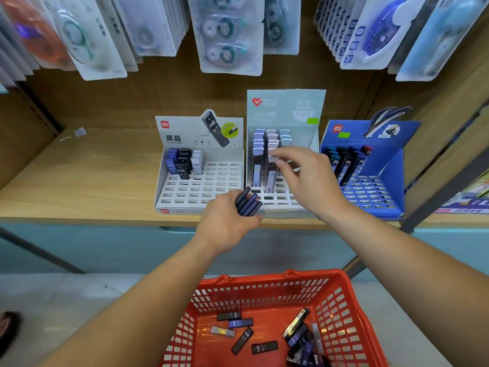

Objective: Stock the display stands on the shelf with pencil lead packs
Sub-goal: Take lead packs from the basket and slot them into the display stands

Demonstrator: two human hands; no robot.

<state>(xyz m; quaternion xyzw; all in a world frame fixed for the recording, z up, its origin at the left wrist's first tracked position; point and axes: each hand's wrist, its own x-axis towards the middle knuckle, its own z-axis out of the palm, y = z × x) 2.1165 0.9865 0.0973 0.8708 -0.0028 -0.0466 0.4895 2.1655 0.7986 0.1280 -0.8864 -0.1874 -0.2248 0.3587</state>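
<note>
Three slotted display stands sit on the wooden shelf: a white stand [206, 186] at left, a pale green-backed stand [285, 107] in the middle, a blue stand [391, 165] at right. Each holds some upright pencil lead packs. My left hand [227, 221] grips a bundle of dark blue lead packs [248, 203] in front of the middle stand. My right hand [309, 176] reaches over the middle stand, its fingertips pinching a pale lead pack [272, 154] standing in the slots. Loose lead packs [240, 323] lie in the red basket [341, 308] below.
Blister packs of correction tape [227, 35] hang above the shelf. The wooden shelf [87, 178] runs left of the stands. The shelf's front edge sits above a pale blue panel [105, 247]. A dark shoe [8, 327] shows at the lower left.
</note>
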